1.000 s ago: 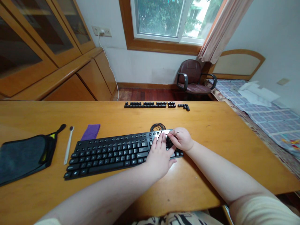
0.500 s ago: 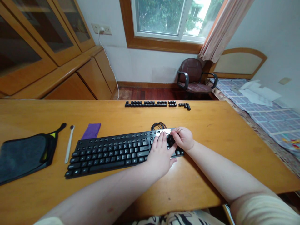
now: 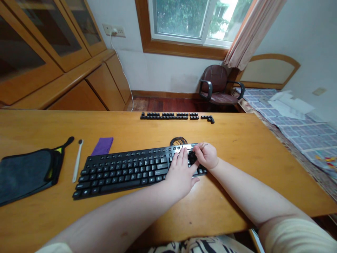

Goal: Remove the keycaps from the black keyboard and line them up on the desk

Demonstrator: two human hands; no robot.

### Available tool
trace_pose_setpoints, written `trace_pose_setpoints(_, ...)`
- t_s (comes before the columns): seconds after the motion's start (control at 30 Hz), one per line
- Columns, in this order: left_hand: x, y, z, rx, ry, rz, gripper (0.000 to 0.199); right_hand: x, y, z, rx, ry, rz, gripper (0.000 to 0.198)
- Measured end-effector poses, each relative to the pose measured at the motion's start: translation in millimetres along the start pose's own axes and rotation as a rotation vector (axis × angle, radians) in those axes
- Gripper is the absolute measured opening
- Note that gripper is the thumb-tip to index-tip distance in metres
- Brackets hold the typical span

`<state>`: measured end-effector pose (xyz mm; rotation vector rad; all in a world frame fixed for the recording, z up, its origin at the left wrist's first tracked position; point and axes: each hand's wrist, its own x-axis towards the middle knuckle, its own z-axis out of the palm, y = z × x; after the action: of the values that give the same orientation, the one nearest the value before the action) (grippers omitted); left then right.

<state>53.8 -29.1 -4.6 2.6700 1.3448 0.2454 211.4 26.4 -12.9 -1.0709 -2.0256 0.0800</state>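
Note:
A black keyboard lies slightly slanted on the desk, its top rows bare of caps and its lower rows still capped. My left hand rests flat across its right part, fingers stretched out and thumb apart. At the number pad my right hand is closed in a fist, thumb against the curled fingers. A thin dark line shows at its knuckles; whatever it grips is hidden. Dark key posts show between the two hands. Behind the keyboard sits a coiled black cable.
Loose black keycaps stand in rows along the desk's far edge. Left of the keyboard lie a purple cloth, a white-handled brush and a dark zip pouch. A chair stands beyond the wooden desk.
Both hands keep nearly the same place on the keyboard. The view has shifted very slightly; nothing else has visibly moved.

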Motion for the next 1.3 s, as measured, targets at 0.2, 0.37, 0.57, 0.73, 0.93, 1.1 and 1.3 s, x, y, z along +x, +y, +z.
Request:
trace_pose_setpoints(0.2, 0.1, 0.4, 1.3, -0.006, 0.007, -0.005, 0.071, 1.6, -3.2, -2.2, 0.001, 0.041, -0.055, 0.031)
trace_pose_setpoints(0.37, -0.3, 0.0, 2.8, 0.002, 0.009, -0.001, 0.072, 0.5, -3.5, -0.8, -0.016, 0.064, 0.005, 0.031)
trace_pose_setpoints(0.57, -0.4, 0.1, 2.0, 0.004, 0.009, -0.002, 0.074, -1.3, -3.4, 0.0, 0.026, 0.082, -0.011, 0.03)
trace_pose_setpoints(0.73, -0.3, 0.0, 2.4, 0.011, 0.005, -0.001, 0.072, -1.3, -3.8, -0.7, 0.011, 0.063, -0.03, 0.029)
trace_pose_setpoints(0.93, 0.0, 0.2, 3.9, 0.016, 0.02, -0.003, 0.073, -0.6, -5.6, -1.1, -0.011, 0.077, -0.017, 0.027)
trace_pose_setpoints(1.1, -0.2, 1.2, 0.9, 0.021, 0.011, 0.003, 0.075, 0.9, -6.0, -0.2, -0.016, 0.137, 0.028, 0.027)
trace_pose_setpoints(1.3, -0.3, 0.7, 2.4, 0.031, 0.012, 0.009, 0.074, 3.4, -3.1, 2.3, -0.019, 0.125, 0.102, 0.03)
